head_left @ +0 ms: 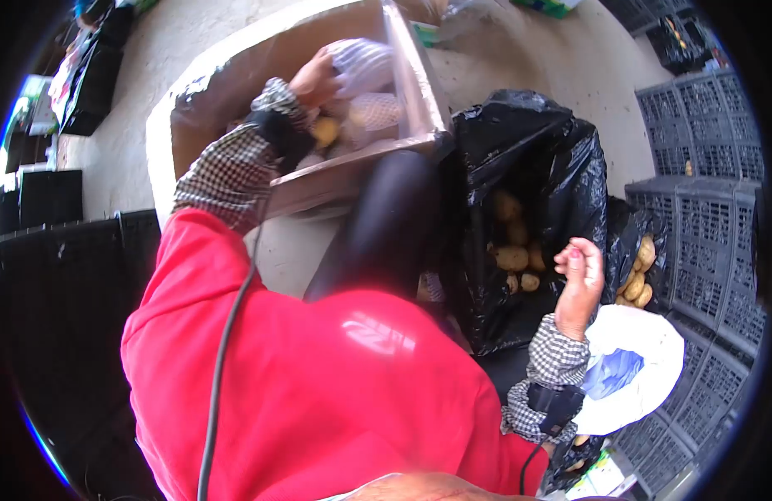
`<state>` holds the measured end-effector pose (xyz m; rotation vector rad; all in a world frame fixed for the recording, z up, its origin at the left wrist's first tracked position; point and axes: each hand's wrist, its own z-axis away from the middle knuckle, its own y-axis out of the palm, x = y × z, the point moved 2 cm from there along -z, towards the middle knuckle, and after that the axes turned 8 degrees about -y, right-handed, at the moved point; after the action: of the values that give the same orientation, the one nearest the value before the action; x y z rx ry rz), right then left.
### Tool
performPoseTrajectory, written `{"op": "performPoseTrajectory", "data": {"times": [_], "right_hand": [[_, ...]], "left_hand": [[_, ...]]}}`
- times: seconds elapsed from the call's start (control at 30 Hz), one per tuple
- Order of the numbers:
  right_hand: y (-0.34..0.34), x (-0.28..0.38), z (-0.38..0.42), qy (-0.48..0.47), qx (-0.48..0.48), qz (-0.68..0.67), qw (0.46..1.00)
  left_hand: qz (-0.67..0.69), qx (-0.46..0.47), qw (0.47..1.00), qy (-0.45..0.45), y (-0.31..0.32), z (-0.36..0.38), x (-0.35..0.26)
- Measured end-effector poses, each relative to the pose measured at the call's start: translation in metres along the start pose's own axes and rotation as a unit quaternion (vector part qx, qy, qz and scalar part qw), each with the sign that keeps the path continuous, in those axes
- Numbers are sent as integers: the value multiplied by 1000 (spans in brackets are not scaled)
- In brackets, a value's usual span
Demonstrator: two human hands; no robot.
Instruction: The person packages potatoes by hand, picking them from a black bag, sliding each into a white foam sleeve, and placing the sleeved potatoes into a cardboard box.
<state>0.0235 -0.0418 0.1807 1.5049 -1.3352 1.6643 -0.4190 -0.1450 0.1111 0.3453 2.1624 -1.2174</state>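
Observation:
Over the cardboard box (294, 194), my left hand (317, 79) grips a pale, net-patterned wrapped bundle (363, 67). Below it in the box lie another net-wrapped bundle (374, 115) and a yellowish item (325, 131). My right hand (581, 275) is raised at the right edge of a black plastic bag (532, 159), its fingers curled loosely; nothing shows between them. Inside that bag are several potatoes (511, 258).
More potatoes (635, 284) sit in a second black bag at the right. A white sack (657, 355) with blue inside is beside my right wrist. Grey crates (707, 242) are stacked along the right. A dark panel (60, 334) stands at the left.

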Motion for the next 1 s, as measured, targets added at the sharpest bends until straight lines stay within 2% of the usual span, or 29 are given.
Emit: {"op": "performPoseTrajectory", "data": {"times": [0.03, 0.07, 0.1, 0.17, 0.3, 0.33, 0.4, 0.43, 0.47, 0.5, 0.53, 0.6, 0.63, 0.7, 0.77, 0.8, 0.87, 0.9, 1.0], "right_hand": [[-13, -6, -3, 12, -27, -9, 1000], [-25, -9, -2, 24, -57, -16, 998], [-35, -13, -3, 35, -70, -12, 997], [-48, -13, -2, 38, -93, -34, 994], [-88, -25, 10, 50, -151, -22, 987], [-99, -32, 14, 49, -172, -13, 984], [-123, -49, 25, 57, -213, -14, 975], [-140, -59, 34, 53, -242, -27, 969], [-151, -66, 43, 57, -265, -33, 962], [-162, -75, 52, 51, -269, -41, 961], [-172, -83, 61, 52, -287, -48, 955], [-196, -101, 80, 54, -327, -65, 941], [-208, -110, 91, 68, -354, -61, 931], [-228, -132, 110, 90, -395, -47, 913], [-244, -147, 134, 108, -438, -31, 892], [-251, -154, 144, 125, -457, -2, 881], [-261, -163, 159, 153, -478, 34, 864], [-267, -165, 162, 168, -483, 39, 858], [-268, -165, 166, 204, -464, 74, 859]], "left_hand": [[-42, 22, 998, -47, 20, 15, 62], [-187, 207, 948, -154, 37, 35, 113], [-234, 303, 908, -172, 53, 47, 138], [-248, 365, 883, -158, 77, 44, 157], [-295, 399, 859, -125, 88, -1, 157], [-295, 397, 861, -120, 85, -19, 142], [-135, 327, 935, 20, 83, -50, 80], [-254, 344, 877, 219, 83, -68, -2], [2, 363, 927, 98, 92, -72, -54], [119, 437, 892, 17, 116, -70, -90], [90, 514, 853, -16, 134, -65, -141], [72, 570, 799, 175, 213, -50, -173], [34, 608, 775, 168, 260, -39, -178], [-97, 624, 730, 263, 355, -26, -168], [-120, 646, 730, 189, 423, -24, -145], [-121, 603, 766, 187, 460, -26, -118], [-113, 509, 849, 86, 524, -33, -53], [-170, 448, 877, 32, 525, -41, -51], [-122, 410, 898, 106, 502, -57, -16]]}}
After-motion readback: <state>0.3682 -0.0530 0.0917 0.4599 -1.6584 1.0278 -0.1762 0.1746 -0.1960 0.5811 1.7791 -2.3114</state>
